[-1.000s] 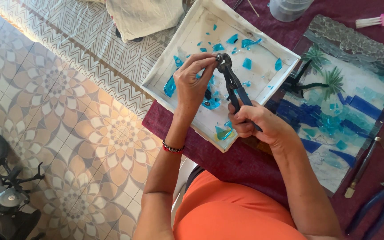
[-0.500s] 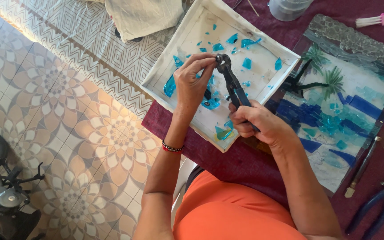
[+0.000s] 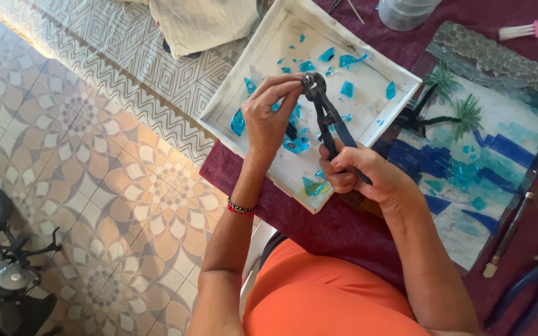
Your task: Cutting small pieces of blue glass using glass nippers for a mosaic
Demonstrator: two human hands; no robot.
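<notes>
My right hand (image 3: 365, 172) grips the dark blue handles of a pair of glass nippers (image 3: 326, 115) held over a white tray (image 3: 250, 71). My left hand (image 3: 268, 118) pinches something small at the nippers' jaws; the piece itself is hidden by my fingers. Several turquoise glass shards (image 3: 346, 89) lie scattered in the tray. A larger turquoise piece (image 3: 237, 122) rests near the tray's left rim.
A glass mosaic panel (image 3: 481, 149) with palm trees and blue water lies right of the tray on a maroon cloth (image 3: 344, 230). Blue-handled pliers (image 3: 530, 286) and a thin tool (image 3: 505, 236) sit at the right. A cloth (image 3: 203, 22) lies on the patterned floor; a bike part (image 3: 1, 261) is at lower left.
Both hands and the nippers stay almost in place over the tray; my left fingers shift slightly at the jaws.
</notes>
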